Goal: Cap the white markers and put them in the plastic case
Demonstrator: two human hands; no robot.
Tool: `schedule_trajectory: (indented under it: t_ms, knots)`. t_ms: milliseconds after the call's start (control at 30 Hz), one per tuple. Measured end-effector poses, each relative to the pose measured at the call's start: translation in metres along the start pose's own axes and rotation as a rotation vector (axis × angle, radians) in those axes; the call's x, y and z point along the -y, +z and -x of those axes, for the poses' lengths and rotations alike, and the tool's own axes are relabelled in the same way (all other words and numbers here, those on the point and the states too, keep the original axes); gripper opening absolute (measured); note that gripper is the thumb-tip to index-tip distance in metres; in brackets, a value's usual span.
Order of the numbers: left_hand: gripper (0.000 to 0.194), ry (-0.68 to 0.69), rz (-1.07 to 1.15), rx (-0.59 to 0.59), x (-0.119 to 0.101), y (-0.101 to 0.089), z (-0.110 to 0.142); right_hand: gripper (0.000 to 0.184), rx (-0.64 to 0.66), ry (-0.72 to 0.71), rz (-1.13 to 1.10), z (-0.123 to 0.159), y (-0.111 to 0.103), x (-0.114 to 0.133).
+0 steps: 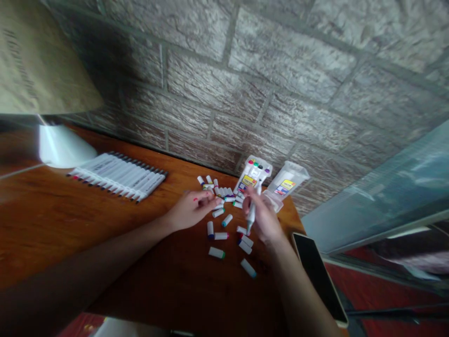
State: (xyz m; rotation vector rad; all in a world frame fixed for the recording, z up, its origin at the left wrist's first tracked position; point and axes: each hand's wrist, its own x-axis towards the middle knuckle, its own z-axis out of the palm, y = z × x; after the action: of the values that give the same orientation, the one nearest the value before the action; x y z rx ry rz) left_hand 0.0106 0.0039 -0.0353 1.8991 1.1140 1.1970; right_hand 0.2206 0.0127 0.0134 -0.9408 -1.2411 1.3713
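My right hand (261, 213) is closed around a white marker (251, 216), held tilted with its lower end just above the loose caps. Below that end lie a pink-ended cap (242, 230) and a white cap with a dark blue end (244, 246). My left hand (192, 209) rests at the left edge of the cap pile, its thumb and fingers bent together. Whatever lies between those fingertips is too small to make out. Several white marker caps (220, 236) with coloured ends are scattered between and below my hands.
Behind my right hand stands a clear case with several markers (253, 171), beside another clear case (289, 180). A row of white markers (119, 173) lies at left, near a lamp (59, 145). A phone (317, 276) lies at the table's right edge. A brick wall (196, 93) rises behind.
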Motion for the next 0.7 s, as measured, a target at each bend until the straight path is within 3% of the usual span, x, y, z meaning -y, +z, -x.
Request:
schedule_trajectory:
  t_ms: [133, 200, 300, 567, 700]
  knots:
    - [0.041, -0.106, 0.390, 0.215, -0.011, -0.001, 0.000, 0.038, 0.168, 0.046, 0.165, 0.009, 0.023, -0.016]
    - [0.041, -0.141, 0.521, 0.333, -0.016, -0.001, 0.001, 0.037, 0.193, 0.071, 0.176, 0.011, 0.024, -0.018]
    - [0.037, -0.164, 0.623, 0.411, -0.022, -0.001, 0.002, 0.038, 0.215, 0.097, 0.181, 0.011, 0.022, -0.020]
    - [0.022, -0.194, 0.685, 0.432, -0.021, -0.005, 0.001, 0.040, 0.270, 0.126, 0.148, 0.014, 0.022, -0.012]
    - [0.032, -0.314, 0.796, 0.283, -0.017, -0.007, -0.003, 0.041, 0.352, 0.136, 0.242, 0.011, -0.002, 0.012]
